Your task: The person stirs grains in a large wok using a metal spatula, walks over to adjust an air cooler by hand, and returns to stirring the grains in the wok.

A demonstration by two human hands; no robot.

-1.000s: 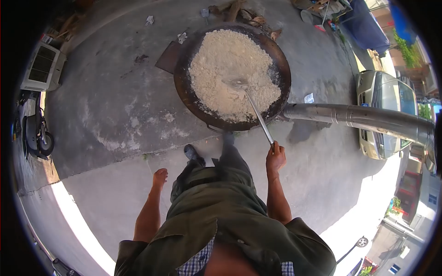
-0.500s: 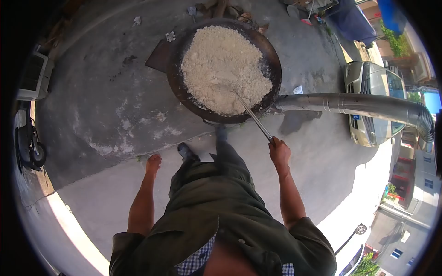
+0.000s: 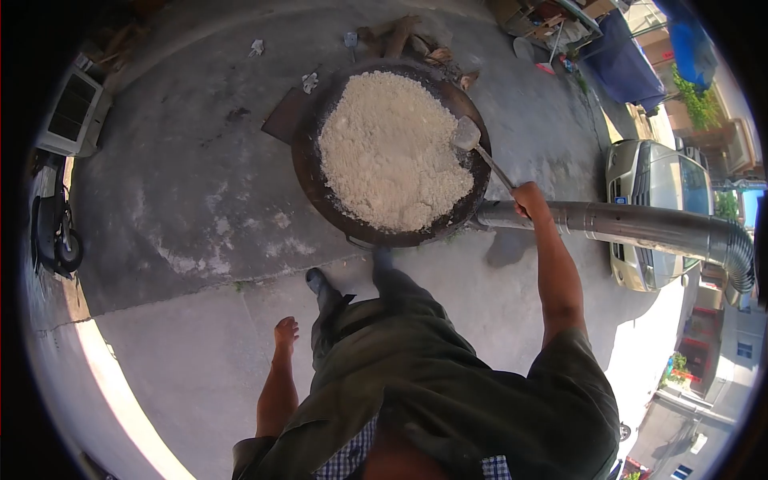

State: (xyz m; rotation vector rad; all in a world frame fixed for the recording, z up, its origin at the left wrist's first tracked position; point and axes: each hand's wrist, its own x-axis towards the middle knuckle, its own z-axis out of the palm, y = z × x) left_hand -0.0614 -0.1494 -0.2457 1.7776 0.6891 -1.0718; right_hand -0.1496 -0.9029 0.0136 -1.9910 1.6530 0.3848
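- Spatula point(image 3: 478, 148), long-handled and metal: its flat blade rests on the right edge of the pale crumbly mass point(image 3: 392, 152) filling the wide dark wok point(image 3: 308, 172) on the concrete.
- Right hand point(image 3: 529, 200) is clenched around the handle's end; the shaft runs up and left from the grip to the blade.
- Left hand point(image 3: 286, 330) hangs loose and empty, well apart from the wok.
- No readable writing or brand shows anywhere.
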